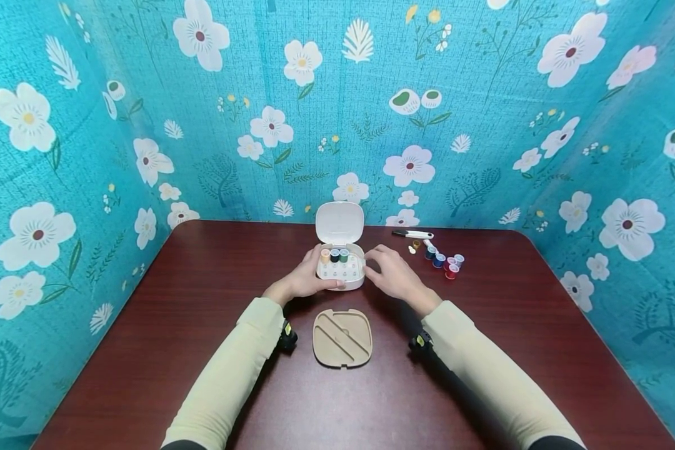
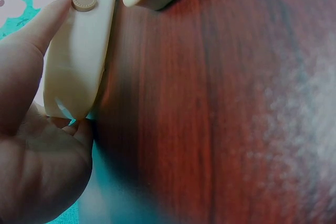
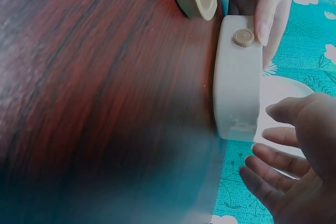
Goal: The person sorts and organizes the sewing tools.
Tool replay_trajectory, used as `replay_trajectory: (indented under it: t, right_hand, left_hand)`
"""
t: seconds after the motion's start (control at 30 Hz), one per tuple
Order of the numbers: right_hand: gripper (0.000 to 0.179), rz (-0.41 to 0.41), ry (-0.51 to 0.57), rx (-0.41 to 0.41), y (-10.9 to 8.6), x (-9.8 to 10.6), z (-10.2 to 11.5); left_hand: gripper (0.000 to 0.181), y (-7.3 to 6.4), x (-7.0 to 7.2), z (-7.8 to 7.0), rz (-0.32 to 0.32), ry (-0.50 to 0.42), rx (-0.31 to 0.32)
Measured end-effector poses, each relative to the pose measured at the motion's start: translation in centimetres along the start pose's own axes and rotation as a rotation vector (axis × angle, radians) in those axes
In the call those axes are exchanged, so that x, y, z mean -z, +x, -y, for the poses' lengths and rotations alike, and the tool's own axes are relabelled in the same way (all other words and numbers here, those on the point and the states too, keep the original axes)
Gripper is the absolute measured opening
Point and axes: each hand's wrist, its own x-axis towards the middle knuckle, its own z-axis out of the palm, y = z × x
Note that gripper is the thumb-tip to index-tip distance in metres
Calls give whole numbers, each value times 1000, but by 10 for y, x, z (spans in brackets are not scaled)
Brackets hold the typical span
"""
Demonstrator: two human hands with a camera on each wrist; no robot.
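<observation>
A white sewing box [image 1: 355,285] stands on the table with its lid [image 1: 340,222] raised. Three thread spools [image 1: 334,256], one peach, one dark and one green, sit in its back row; white pegs show in front of them. My left hand [image 1: 304,279] grips the box's left side, its thumb along the front beside a round tan button [image 2: 84,0]. Close to the right side is my right hand [image 1: 395,275], fingers spread and relaxed. In the right wrist view, those fingers [image 3: 275,158] hold nothing and appear apart from the box wall [image 3: 237,87].
A tan divided tray [image 1: 343,337] lies in front of the box. To the right are several loose thread spools [image 1: 439,260], in blue, red and pale tones. Behind them lie a black-and-white slim tool [image 1: 413,234] and small gold and white pieces. A floral curtain [image 1: 337,125] hangs behind the table.
</observation>
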Motion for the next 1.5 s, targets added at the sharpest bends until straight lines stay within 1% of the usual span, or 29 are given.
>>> replay_trajectory:
  t: [0.17, 0.3, 0.5, 0.63, 0.77, 0.9, 1.03, 1.13, 1.23, 1.33, 1.43, 1.5]
  right_hand:
    - [28, -5, -12, -15, -2, 4, -2]
    - [30, -10, -19, -29, -6, 7, -5]
    - [31, -47, -27, -100, -16, 11, -12]
    - [32, -79, -1, -148, -23, 14, -18]
    - [30, -105, 14, -165, -29, 17, -23]
    - [27, -116, -10, -190, -35, 19, -27]
    - [24, -126, -42, -240, -41, 23, -30]
    - [23, -138, -87, -277, -44, 28, -30]
    - [26, -147, -131, -315, -47, 34, -32]
    - [33, -159, -155, -361, -52, 40, -36]
    - [36, -192, -158, -393, -59, 44, -41]
    - [37, -230, -151, -406, -65, 45, -46]
  left_hand:
    - [98, 1, 2, 0, -5, 8, -5]
    - [98, 0, 2, -1, -10, 4, -3]
    - [98, -2, 1, 0, -6, 9, -2]
    - [98, -1, 1, -1, -7, 12, -11]
    - [97, -1, 2, -1, -9, 7, -6]
    - [98, 0, 1, -1, -1, 18, 4]
    - [99, -1, 0, -1, 2, 23, 12]
    - [99, -2, 0, -1, -2, 21, 10]
    - [98, -2, 0, -1, -5, 19, 7]
    - [99, -2, 0, -1, -3, 12, 11]
    - [100, -2, 0, -1, 1, 7, 19]
    - [100, -2, 0, -1, 4, 3, 26]
